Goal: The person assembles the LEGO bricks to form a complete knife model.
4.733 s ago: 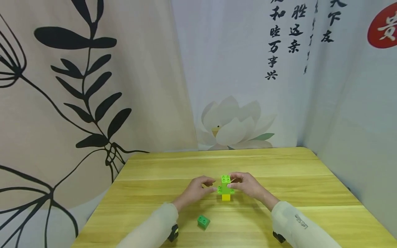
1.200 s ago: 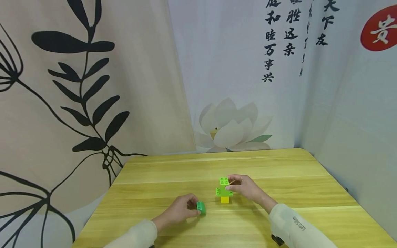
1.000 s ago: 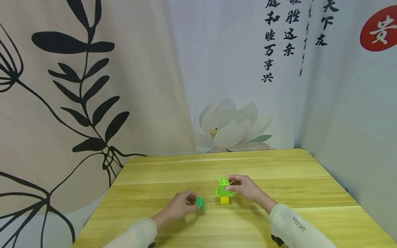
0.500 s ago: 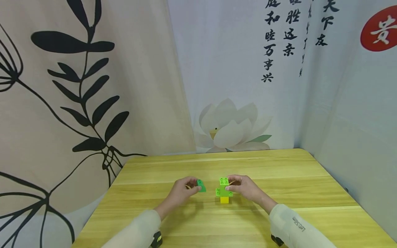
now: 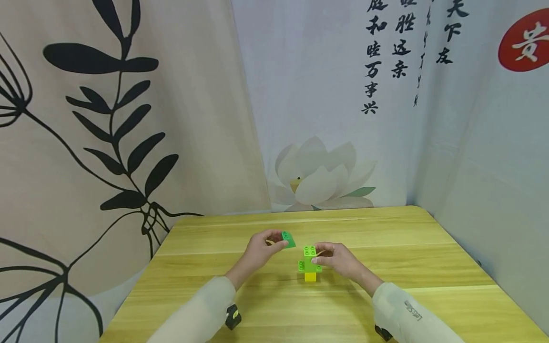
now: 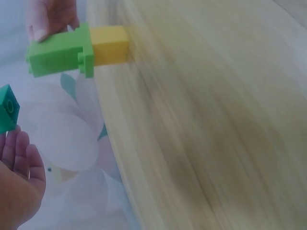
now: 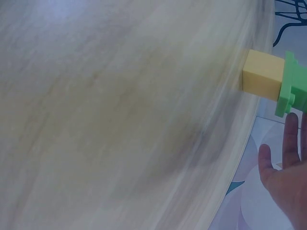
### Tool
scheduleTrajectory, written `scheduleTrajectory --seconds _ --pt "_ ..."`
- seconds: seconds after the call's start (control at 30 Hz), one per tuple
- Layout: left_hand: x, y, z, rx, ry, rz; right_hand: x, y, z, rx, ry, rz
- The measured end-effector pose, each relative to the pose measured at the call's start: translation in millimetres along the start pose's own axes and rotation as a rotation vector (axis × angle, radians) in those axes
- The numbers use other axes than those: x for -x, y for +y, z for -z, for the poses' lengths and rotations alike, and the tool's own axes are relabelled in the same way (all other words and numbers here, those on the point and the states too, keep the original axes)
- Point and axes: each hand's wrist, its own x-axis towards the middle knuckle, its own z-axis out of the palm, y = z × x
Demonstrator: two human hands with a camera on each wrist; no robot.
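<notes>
Between thumb and fingers my left hand [image 5: 260, 248] pinches a dark green toy building brick [image 5: 288, 239] with a sloped side, raised above the table. Its hollow underside shows in the left wrist view, where the dark green brick [image 6: 8, 109] is partly cut off. To its right stands an upright stack of toy bricks [image 5: 310, 261], light green on top with studs and a wider light green layer over a yellow base brick [image 5: 310, 277]. My right hand [image 5: 340, 259] grips the upper light green part from the right side. The brick and the stack are apart.
The stack stands on a wooden table [image 5: 386, 305] with a far edge close to a printed curtain [image 5: 206, 119]. Dark wrist devices [image 5: 233, 317] sit beneath the sleeves.
My left hand picked up the dark green brick from the table, raised it and carried it forward and right, beside the stack's top. My right hand stays on the stack.
</notes>
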Motion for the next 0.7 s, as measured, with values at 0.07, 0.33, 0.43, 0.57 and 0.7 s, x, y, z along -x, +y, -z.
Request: scheduleTrajectory --seconds 0.07,0.33,0.43,0.57,0.7 --pt "-2.7 3.1 -3.9 0.003 -0.01 -0.007 -0.2 0 0 -0.001 -0.003 0.003" --pt "-10.6 11.2 -19.3 0.024 -0.054 -0.017 -0.2 1 0 0.019 -0.007 0.004" --pt "-13.1 12.4 -24.4 0.028 -0.073 -0.013 -0.1 1 0 0.022 -0.006 -0.001" --pt "-15.3 13.9 -30.4 0.035 -0.098 -0.012 -0.1 2 0 0.024 -0.007 0.0" --pt "-14.2 14.9 -34.7 0.024 -0.109 -0.01 -0.7 3 0 0.025 -0.015 0.013"
